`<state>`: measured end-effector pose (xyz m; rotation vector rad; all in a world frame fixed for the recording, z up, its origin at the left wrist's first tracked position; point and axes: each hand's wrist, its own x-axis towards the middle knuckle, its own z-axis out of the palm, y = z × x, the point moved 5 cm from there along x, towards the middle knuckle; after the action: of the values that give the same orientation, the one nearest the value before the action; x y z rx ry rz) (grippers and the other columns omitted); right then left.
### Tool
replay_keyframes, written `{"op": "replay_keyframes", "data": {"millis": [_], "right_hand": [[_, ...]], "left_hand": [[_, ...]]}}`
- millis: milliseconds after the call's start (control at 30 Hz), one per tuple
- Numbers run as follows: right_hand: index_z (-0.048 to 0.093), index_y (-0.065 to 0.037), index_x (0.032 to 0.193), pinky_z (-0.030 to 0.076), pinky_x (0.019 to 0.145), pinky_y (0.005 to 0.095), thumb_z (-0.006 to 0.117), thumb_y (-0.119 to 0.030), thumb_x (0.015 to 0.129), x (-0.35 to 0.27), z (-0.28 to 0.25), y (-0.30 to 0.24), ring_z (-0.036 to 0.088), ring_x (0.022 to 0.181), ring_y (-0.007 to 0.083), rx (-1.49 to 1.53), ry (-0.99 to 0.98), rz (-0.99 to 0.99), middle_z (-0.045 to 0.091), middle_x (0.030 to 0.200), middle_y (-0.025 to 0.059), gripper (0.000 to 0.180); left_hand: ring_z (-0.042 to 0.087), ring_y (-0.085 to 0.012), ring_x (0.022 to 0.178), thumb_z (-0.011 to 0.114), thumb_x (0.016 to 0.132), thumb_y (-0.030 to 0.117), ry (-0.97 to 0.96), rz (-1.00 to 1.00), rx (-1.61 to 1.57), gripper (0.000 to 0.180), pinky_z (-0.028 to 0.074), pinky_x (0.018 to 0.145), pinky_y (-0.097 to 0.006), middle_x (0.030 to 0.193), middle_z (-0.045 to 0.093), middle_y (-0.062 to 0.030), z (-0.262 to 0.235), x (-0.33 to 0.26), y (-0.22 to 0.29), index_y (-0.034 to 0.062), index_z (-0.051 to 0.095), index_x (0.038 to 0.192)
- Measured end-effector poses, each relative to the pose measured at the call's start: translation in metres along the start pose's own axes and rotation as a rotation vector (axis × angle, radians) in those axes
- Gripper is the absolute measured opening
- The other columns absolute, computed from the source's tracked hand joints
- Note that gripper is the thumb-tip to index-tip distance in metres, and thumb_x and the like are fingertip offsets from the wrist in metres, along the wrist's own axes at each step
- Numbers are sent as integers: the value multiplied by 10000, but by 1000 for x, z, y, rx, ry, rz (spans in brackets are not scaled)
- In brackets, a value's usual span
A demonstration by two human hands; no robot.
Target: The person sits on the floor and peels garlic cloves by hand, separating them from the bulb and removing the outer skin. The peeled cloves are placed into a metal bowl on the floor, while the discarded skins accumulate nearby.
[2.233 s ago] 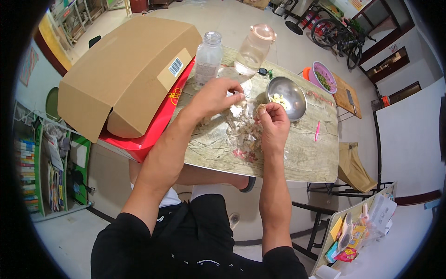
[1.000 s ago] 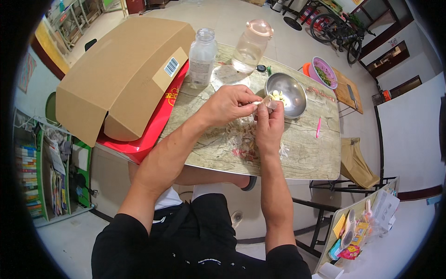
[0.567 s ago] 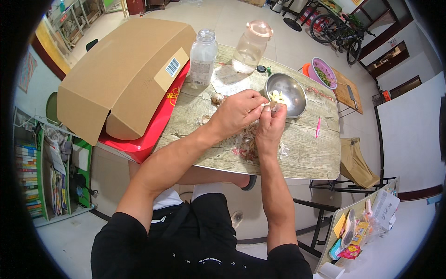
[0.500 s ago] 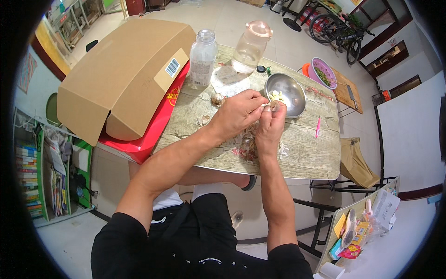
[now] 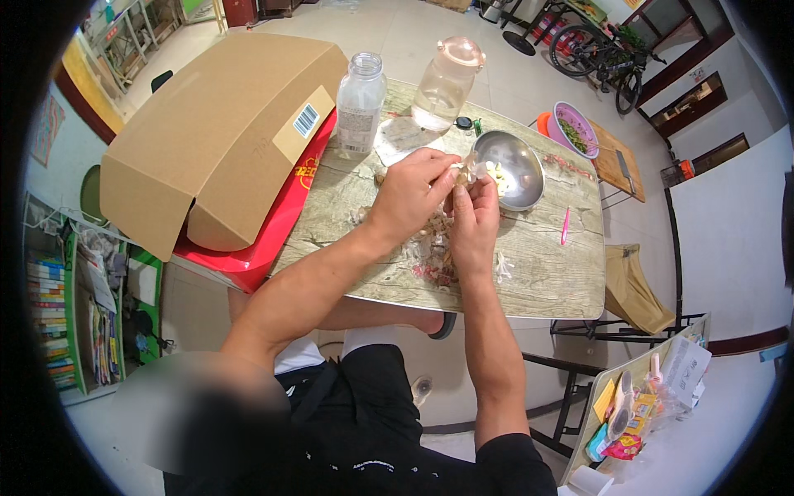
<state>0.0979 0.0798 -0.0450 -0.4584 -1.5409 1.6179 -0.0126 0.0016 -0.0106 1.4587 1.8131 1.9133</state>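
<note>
My left hand and my right hand meet above the wood-patterned table, just left of a steel bowl. Between their fingertips is a garlic clove with papery skin standing up from it; both hands are closed on it, and the fingers partly hide the clove. Pale peeled garlic cloves lie in the bowl's left side. Beneath the hands spreads a heap of garlic skins, part of it covered by my right hand. A loose scrap of white skin rests right of my wrist.
A large cardboard box sits on a red tray at the left. Behind my hands stand a clear jar and a pink-lidded water jug. A pink peeling tool or knife lies at the right.
Both hands have drawn slightly left, away from the bowl, with the garlic between them. Loose skin now sticks up from the fingertips, and more of the cloves in the bowl shows.
</note>
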Motion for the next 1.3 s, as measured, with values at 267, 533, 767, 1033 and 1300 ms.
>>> {"op": "replay_keyframes", "data": {"millis": [267,533,767,1033,1300], "right_hand": [[542,-22,1197,444,577,215,601,-130,1045,4,-13,3,538,701,47,38,-2,136,595,863,-9,196],[504,-43,1042,386,575,228,557,-192,1074,0,-12,0,442,690,40,-151,34,-12,528,824,-33,162],[506,-48,1041,391,576,234,542,-192,1077,-1,-15,0,436,684,45,-217,36,-30,509,810,-34,153],[557,-58,1095,415,546,201,550,-210,1081,2,-16,6,487,614,49,99,-14,134,569,779,-17,153],[604,-14,1208,447,537,207,583,-142,1057,4,-19,9,568,615,82,337,7,227,660,831,41,199]], "left_hand": [[691,-189,910,642,980,121,-143,-181,-98,274,540,797,-297,1038,722,-124,5,0,-20,-47,709,1186],[701,-217,912,638,970,101,-201,-99,-149,249,546,813,-315,1043,731,-157,12,-4,-16,-52,720,1149],[700,-204,965,621,991,111,-223,-146,-207,268,548,859,-313,1096,733,-171,12,-3,-15,-67,708,1171],[664,-111,928,594,1038,171,-253,-419,-425,328,547,827,-268,1107,735,-84,12,-1,-25,-52,680,1263],[646,-81,883,573,1048,173,-197,-536,-692,308,539,810,-251,1065,727,-40,12,2,-43,-24,681,1260]]}}
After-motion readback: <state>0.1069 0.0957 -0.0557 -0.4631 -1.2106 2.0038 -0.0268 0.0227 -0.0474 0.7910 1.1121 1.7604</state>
